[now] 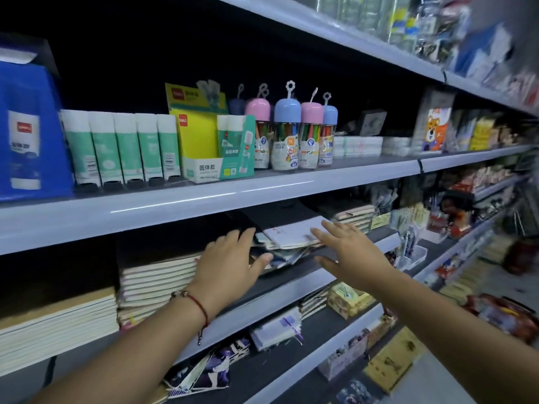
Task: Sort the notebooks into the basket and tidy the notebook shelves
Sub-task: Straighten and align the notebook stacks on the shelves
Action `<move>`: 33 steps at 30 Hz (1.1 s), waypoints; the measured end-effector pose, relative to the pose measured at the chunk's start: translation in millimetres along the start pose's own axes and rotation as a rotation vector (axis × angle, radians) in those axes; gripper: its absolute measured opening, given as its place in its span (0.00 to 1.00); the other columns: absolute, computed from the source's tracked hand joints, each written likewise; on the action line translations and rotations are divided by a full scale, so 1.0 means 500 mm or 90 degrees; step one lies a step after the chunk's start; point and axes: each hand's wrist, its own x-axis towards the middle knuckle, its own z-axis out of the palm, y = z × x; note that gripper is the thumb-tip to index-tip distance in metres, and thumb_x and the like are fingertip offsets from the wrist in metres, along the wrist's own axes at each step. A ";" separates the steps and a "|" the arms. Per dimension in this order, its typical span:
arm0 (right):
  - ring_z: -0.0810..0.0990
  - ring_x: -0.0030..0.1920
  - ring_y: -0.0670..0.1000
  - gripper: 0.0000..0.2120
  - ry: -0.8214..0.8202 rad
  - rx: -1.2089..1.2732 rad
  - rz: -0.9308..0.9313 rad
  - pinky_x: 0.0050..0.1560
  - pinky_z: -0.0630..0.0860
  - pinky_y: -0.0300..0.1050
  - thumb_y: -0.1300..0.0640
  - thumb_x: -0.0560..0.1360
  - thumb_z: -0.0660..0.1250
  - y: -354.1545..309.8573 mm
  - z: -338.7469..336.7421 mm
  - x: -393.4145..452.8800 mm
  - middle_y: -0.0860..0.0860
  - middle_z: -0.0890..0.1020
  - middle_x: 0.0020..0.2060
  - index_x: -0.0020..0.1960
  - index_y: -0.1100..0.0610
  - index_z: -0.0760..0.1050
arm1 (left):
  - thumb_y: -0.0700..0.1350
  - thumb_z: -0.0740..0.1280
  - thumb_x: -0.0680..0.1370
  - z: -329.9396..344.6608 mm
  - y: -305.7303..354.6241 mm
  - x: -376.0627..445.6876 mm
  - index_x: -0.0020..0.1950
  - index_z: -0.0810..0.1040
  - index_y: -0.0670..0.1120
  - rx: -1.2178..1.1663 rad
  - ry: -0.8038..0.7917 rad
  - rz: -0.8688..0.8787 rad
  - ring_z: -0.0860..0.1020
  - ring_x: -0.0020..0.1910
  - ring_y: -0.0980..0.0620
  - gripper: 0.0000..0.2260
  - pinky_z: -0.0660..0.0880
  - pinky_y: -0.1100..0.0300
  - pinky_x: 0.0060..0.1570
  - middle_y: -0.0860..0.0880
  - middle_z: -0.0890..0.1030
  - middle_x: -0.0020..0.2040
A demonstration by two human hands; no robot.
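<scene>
Hands reaching for a messy notebook pile on the middle shelf.

Nearest, the left hand (230, 266) — a red cord at its wrist — and the right hand (347, 249) are held spread on either side of the loose pile (287, 243), fingers apart and nothing gripped; whether the left thumb touches the pile's near edge cannot be told. The pile lies askew on the notebook shelf (294, 282), just right of a neat stack (159, 282). More notebooks (277, 326) are seen on the shelf below, and glue sticks (116, 144) and pencil tubs (287, 132) above. No basket is in view. The gathering step is judged to be in hand: next, the pile would need to be closed on from both sides and squared — or lifted out whole.
</scene>
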 end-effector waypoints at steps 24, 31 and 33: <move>0.69 0.67 0.43 0.39 -0.160 0.391 -0.217 0.59 0.62 0.30 0.39 0.72 0.71 0.224 0.073 0.236 0.46 0.69 0.73 0.77 0.53 0.64 | 0.79 0.42 0.69 0.089 0.120 0.081 0.58 0.73 0.58 0.076 0.010 -0.262 0.76 0.50 0.49 0.35 0.64 0.57 0.48 0.53 0.80 0.54; 0.75 0.58 0.35 0.37 -0.173 0.452 -0.235 0.59 0.69 0.30 0.39 0.66 0.75 0.254 0.073 0.277 0.41 0.80 0.62 0.72 0.49 0.71 | 0.70 0.60 0.76 0.103 0.174 0.063 0.74 0.65 0.56 -0.117 0.044 -0.313 0.69 0.68 0.53 0.31 0.68 0.58 0.62 0.56 0.72 0.68; 0.75 0.35 0.28 0.34 -0.195 0.522 -0.191 0.39 0.68 0.23 0.45 0.70 0.76 0.264 0.078 0.287 0.32 0.81 0.33 0.73 0.48 0.69 | 0.69 0.62 0.74 0.110 0.191 0.062 0.78 0.60 0.54 -0.143 0.085 -0.335 0.67 0.71 0.55 0.37 0.67 0.59 0.66 0.56 0.68 0.73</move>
